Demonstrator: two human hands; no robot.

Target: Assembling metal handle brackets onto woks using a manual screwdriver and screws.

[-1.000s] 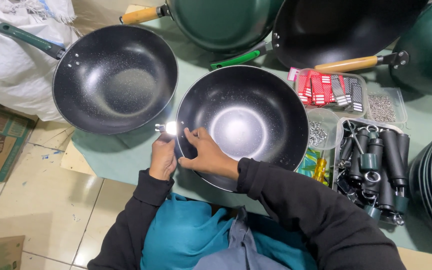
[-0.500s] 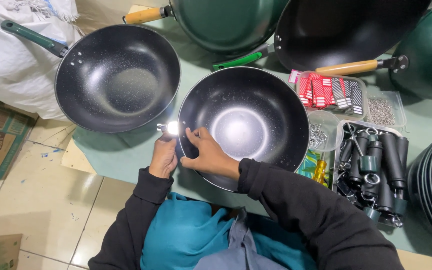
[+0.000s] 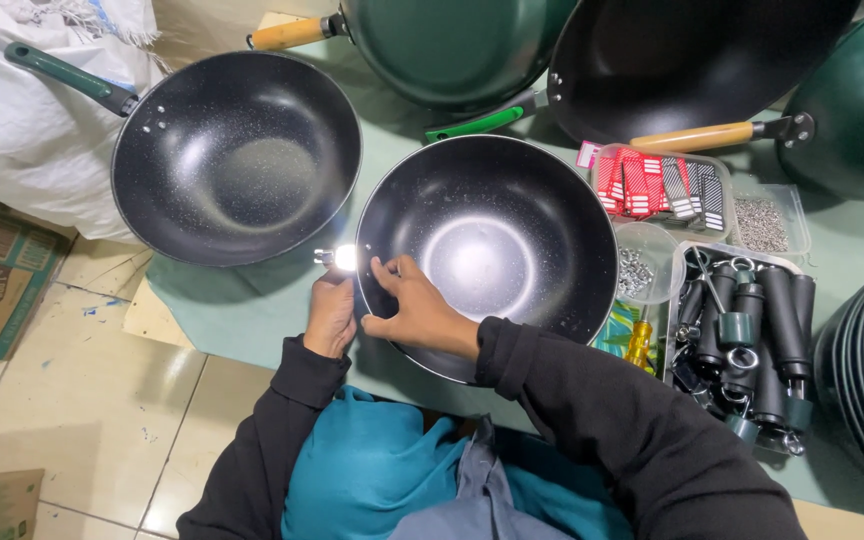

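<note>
Head view, centre of frame: black handleless wok (image 3: 492, 250) lying on the green-covered worktop (image 3: 242, 300). Left hand (image 3: 332, 312) at the wok's left rim, grip closed around a small shiny metal fitting (image 3: 337, 258) glinting just outside the rim. Right hand (image 3: 414, 310) inside the same rim, fingertips pinched against the wall opposite the fitting. Upper left: second black wok (image 3: 237, 155) with green handle. Right: clear tray of black handles (image 3: 747, 335), small tub of screws (image 3: 637, 270), yellow screwdriver (image 3: 638, 345).

Black handleless wok (image 3: 487, 250), upright
</note>
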